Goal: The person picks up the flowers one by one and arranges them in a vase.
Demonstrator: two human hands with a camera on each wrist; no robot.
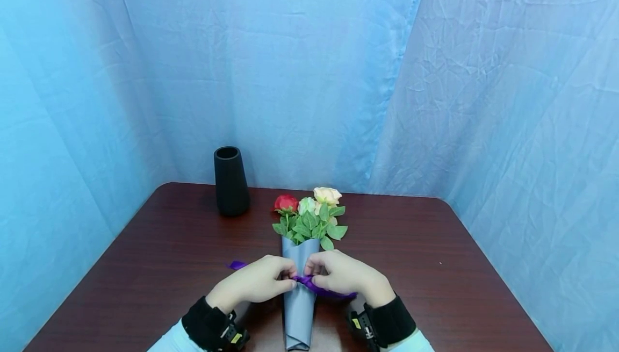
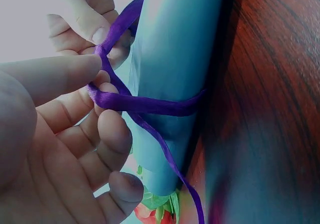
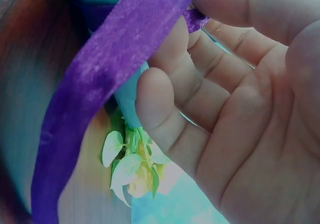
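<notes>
Two hands are recorded at the near edge of a dark wood surface (image 1: 169, 244), backed by blue cloth (image 1: 309, 72). A black vase (image 1: 231, 181) is noted standing upright at the far left, well apart from the work. A grey paper cone (image 1: 298, 298) is laid flat along the centre line, tip toward the person, with roses (image 1: 309, 204) and leaves spilling from its far mouth; lying down, it is likely steadied for tying. A purple ribbon (image 1: 314, 286) is wrapped once round the cone's middle and crossed on top. The left hand (image 1: 256, 283) is curled, with the ribbon pinched between thumb and forefinger at the crossing. The right hand (image 1: 345, 275) is likewise closed on the other tail, fingers partly bent, so tension is presumably kept on both ends.
</notes>
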